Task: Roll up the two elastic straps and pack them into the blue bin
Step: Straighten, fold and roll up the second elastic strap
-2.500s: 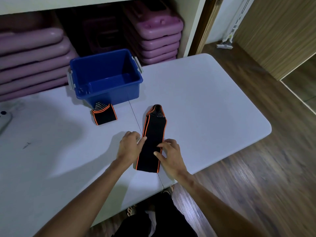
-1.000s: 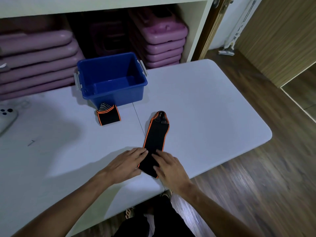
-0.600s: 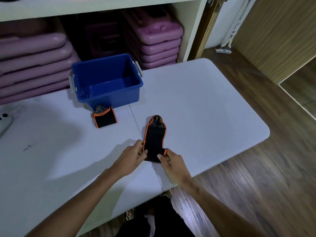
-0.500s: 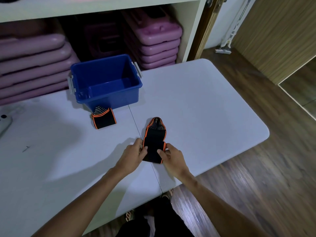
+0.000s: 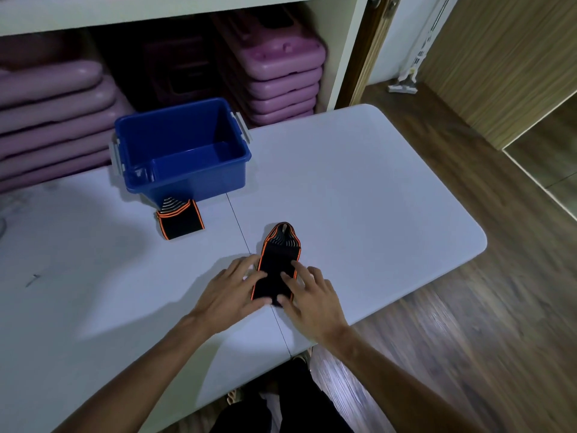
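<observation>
Both hands lay on the black, orange-edged strap (image 5: 276,273) that sat on the white table (image 5: 359,189), in front of the blue bin (image 5: 184,151) and a little to its right. The left hand (image 5: 232,290) and the right hand (image 5: 312,296) pressed on its near end with fingers spread and nearly straight, gripping nothing. The rolled second strap (image 5: 180,219) rested just in front of the bin's front wall, apart from both hands.

Black straps (image 5: 276,273) edged orange, blue bin (image 5: 187,179), white table (image 5: 359,195), stacked purple boards (image 5: 281,73).
</observation>
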`<move>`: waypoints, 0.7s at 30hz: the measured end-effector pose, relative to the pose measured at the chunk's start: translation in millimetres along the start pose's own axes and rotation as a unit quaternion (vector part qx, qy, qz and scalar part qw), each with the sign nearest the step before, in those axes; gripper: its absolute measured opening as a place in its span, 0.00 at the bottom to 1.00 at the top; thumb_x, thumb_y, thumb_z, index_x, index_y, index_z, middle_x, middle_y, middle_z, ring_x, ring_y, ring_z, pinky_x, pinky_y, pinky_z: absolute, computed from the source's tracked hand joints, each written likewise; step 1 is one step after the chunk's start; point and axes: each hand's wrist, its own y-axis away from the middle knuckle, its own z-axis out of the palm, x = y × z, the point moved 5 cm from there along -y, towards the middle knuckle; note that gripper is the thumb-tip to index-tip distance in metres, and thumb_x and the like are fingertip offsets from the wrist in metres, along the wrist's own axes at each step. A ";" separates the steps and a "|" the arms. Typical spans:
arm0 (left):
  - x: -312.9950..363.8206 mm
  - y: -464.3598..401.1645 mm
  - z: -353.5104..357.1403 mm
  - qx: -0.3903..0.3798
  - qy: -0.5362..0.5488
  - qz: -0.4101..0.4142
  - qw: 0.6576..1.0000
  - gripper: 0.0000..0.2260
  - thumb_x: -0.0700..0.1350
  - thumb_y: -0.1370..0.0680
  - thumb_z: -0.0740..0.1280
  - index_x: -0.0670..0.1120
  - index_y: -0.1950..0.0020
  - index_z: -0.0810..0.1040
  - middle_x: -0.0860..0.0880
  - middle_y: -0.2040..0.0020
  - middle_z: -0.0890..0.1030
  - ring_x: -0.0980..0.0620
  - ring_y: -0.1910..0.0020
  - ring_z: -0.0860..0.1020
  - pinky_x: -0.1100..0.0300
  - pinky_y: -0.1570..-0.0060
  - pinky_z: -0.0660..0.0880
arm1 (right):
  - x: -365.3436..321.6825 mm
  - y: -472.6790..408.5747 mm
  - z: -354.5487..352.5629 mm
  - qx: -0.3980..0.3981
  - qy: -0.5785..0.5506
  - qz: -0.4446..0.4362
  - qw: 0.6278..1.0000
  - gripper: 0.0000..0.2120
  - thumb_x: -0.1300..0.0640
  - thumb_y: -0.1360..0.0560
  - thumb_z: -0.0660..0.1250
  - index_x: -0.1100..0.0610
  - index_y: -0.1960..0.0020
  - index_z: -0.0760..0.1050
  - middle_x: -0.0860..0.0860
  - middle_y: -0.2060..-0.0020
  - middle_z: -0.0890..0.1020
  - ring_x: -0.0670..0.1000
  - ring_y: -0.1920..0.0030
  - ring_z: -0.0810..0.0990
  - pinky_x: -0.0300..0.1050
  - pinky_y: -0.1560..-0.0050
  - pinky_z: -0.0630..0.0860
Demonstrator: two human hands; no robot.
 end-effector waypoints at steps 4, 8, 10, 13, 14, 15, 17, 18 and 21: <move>-1.9 3.0 7.6 -0.062 -0.025 0.042 0.997 0.24 0.57 0.28 0.70 0.47 0.37 0.73 0.48 0.25 0.64 0.49 0.29 0.67 0.54 0.38 0.72 | 0.1 6.6 7.1 -0.045 0.041 -0.030 0.998 0.29 0.39 0.28 0.64 0.55 0.33 0.71 0.56 0.31 0.73 0.57 0.41 0.75 0.51 0.56 0.78; 2.4 -0.8 -1.3 -0.029 -0.011 0.053 0.998 0.17 0.55 0.24 0.61 0.48 0.39 0.72 0.51 0.34 0.75 0.53 0.39 0.73 0.60 0.40 0.69 | -2.2 3.6 4.8 -0.048 -0.019 -0.029 0.998 0.24 0.48 0.26 0.62 0.58 0.34 0.72 0.56 0.34 0.76 0.56 0.47 0.78 0.50 0.55 0.78; 4.1 -2.3 -10.3 -0.019 0.019 0.037 0.999 0.16 0.55 0.23 0.58 0.49 0.39 0.71 0.52 0.47 0.79 0.54 0.47 0.73 0.59 0.44 0.69 | -1.8 1.2 -5.6 -0.053 -0.091 -0.027 0.994 0.22 0.51 0.25 0.61 0.58 0.34 0.71 0.55 0.42 0.80 0.55 0.50 0.78 0.50 0.54 0.77; 5.1 -12.2 -21.0 -0.036 0.100 -0.033 0.994 0.15 0.57 0.21 0.55 0.51 0.40 0.68 0.52 0.56 0.78 0.53 0.55 0.74 0.54 0.52 0.72 | 5.5 -10.5 -24.3 -0.071 -0.200 0.046 0.976 0.17 0.49 0.20 0.58 0.54 0.34 0.69 0.52 0.54 0.79 0.51 0.56 0.76 0.44 0.57 0.73; 2.5 -16.4 -21.7 -0.047 0.140 -0.068 0.987 0.14 0.57 0.21 0.56 0.52 0.40 0.67 0.51 0.57 0.78 0.52 0.57 0.75 0.53 0.56 0.73 | 8.6 -15.9 -25.4 -0.087 -0.233 0.074 0.966 0.16 0.47 0.19 0.57 0.53 0.35 0.68 0.50 0.56 0.78 0.49 0.59 0.76 0.42 0.60 0.72; -1.2 -20.1 -19.6 -0.061 0.182 -0.104 0.976 0.13 0.58 0.20 0.56 0.53 0.41 0.66 0.50 0.59 0.78 0.52 0.60 0.75 0.52 0.59 0.74 | 11.2 -21.0 -24.9 -0.098 -0.263 0.093 0.955 0.15 0.46 0.19 0.56 0.52 0.37 0.68 0.49 0.57 0.78 0.47 0.60 0.76 0.41 0.62 0.71; -6.5 -25.1 -13.4 -0.065 0.217 -0.145 0.963 0.12 0.59 0.21 0.57 0.54 0.43 0.66 0.49 0.60 0.77 0.52 0.62 0.76 0.50 0.61 0.75 | 15.1 -29.4 -21.6 -0.096 -0.289 0.113 0.946 0.14 0.45 0.19 0.57 0.52 0.38 0.69 0.49 0.54 0.78 0.47 0.58 0.77 0.43 0.59 0.75; -8.4 -25.8 -9.5 -0.053 0.215 -0.156 0.963 0.12 0.59 0.21 0.57 0.53 0.44 0.66 0.50 0.57 0.76 0.52 0.60 0.75 0.50 0.59 0.75 | 17.0 -31.5 -18.9 -0.091 -0.290 0.119 0.945 0.15 0.45 0.19 0.58 0.52 0.38 0.69 0.49 0.50 0.76 0.48 0.55 0.78 0.45 0.55 0.77; -11.3 -25.6 -0.8 -0.008 0.251 -0.201 0.947 0.14 0.54 0.21 0.62 0.50 0.40 0.68 0.51 0.46 0.71 0.53 0.50 0.73 0.56 0.49 0.74 | 19.0 -33.7 -13.4 -0.097 -0.320 0.129 0.933 0.16 0.47 0.22 0.64 0.50 0.37 0.68 0.47 0.46 0.74 0.46 0.55 0.78 0.44 0.54 0.77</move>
